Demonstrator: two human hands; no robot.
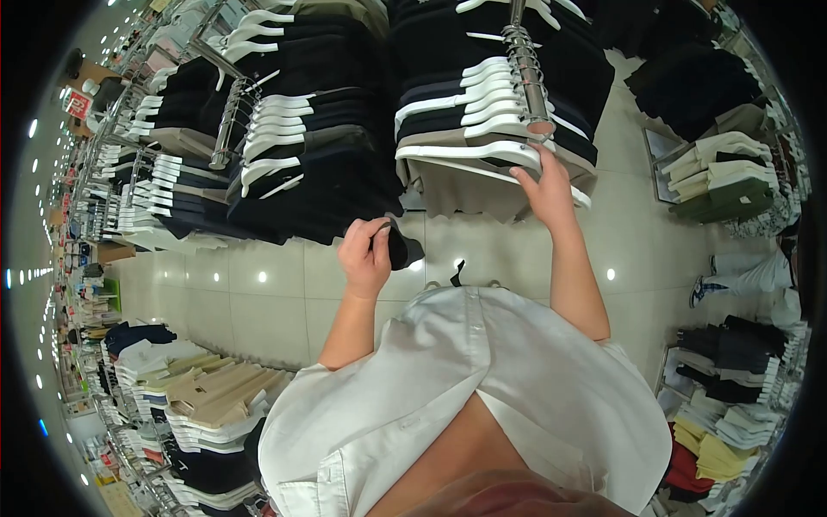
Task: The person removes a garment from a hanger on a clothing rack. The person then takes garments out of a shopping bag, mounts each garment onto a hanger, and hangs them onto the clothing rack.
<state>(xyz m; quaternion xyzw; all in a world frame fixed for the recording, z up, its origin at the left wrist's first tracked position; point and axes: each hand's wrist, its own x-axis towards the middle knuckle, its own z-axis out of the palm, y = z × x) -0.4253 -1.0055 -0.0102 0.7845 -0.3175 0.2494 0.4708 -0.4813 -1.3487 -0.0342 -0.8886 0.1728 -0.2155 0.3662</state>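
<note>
My left hand is closed around a bunched dark cloth garment, held low in front of my shirt; most of it is hidden, so its kind is unclear. At the front end of a metal rail, my right hand has its fingers closed at the end of a white hanger. That hanger shows a lower bar and no garment of its own that I can make out. Right behind it hangs a taupe garment, followed by several dark garments on white hangers.
A second rail at left carries dark clothes on white hangers. Racks of beige tops stand lower left. Green and cream garments hang at right. Another person's legs show at the right edge. Pale tiles cover the floor.
</note>
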